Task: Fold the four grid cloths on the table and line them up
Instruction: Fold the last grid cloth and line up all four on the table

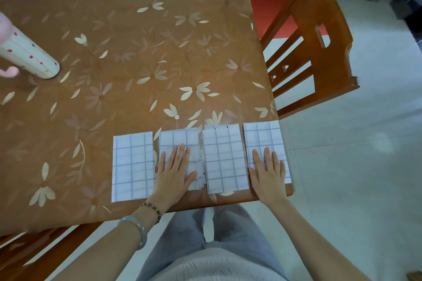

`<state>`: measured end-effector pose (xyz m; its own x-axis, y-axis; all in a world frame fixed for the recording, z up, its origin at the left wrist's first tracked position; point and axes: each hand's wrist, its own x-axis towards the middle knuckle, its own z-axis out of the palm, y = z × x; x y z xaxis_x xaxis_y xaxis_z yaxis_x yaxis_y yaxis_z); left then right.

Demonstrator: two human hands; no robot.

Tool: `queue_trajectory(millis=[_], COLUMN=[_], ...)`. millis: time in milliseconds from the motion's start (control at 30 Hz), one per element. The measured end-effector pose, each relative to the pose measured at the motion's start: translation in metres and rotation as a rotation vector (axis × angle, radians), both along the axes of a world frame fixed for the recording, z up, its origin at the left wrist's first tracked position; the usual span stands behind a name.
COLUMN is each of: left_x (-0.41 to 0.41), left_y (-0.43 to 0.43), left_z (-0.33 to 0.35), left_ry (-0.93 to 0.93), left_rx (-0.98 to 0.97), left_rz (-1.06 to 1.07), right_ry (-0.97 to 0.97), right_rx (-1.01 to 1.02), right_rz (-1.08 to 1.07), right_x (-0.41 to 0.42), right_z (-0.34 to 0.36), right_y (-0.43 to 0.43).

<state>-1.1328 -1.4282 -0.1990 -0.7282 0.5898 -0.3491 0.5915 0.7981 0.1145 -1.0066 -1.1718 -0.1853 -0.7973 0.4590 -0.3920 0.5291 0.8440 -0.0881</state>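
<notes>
Pressing two of four folded grid cloths (133, 166) — left hand (174, 171), right hand (268, 174)

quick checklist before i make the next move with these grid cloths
1. All four folded: ok.
2. Far edges level: not ok; the leftmost cloth sits nearer the person than the third cloth.
3. Second cloth layers flush: not ok; layers stick out on its right side.
4. Rightmost cloth fully on the table: ok, but close to the edge.
5. Left hand flat on the second cloth, right hand flat on the rightmost cloth: ok.
</notes>
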Motion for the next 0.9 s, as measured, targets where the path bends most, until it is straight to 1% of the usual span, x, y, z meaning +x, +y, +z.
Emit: queue_trajectory(millis=[167, 267, 333, 467, 600, 800, 900], left_x=[-0.003, -0.01, -0.01, -0.002, 0.007, 0.012, 0.012], left_y=[-0.004, -0.022, -0.035, -0.044, -0.044, -0.047, -0.046], left_z=[0.006, 0.009, 0.008, 0.004, 0.003, 0.001, 0.002], left_ry=[0.041, 0.076, 0.077, 0.021, 0.018, 0.038, 0.085], left_rx=[0.047, 0.068, 0.051, -0.034, -0.074, -0.051, -0.017], left_rz=[-0.002, 0.184, 0.239, 0.183, 0.192, 0.175, 0.18], right_ry=[0.051, 0.127, 0.142, 0.04, -0.052, -0.055, -0.021], right_rx=[-0.007, -0.011, -0.012, 0.008, 0.024, 0.053, 0.058], right_rz=[0.002, 0.06, 0.13, 0.273, 0.292, 0.301, 0.316], right_x=[-0.002, -0.009, -0.014, -0.021, -0.017, -0.016, -0.017], right_z=[0.007, 0.016, 0.019, 0.016, 0.006, 0.003, 0.003], right_y=[0.0, -0.009, -0.021, -0.042, -0.047, -0.049, -0.05])
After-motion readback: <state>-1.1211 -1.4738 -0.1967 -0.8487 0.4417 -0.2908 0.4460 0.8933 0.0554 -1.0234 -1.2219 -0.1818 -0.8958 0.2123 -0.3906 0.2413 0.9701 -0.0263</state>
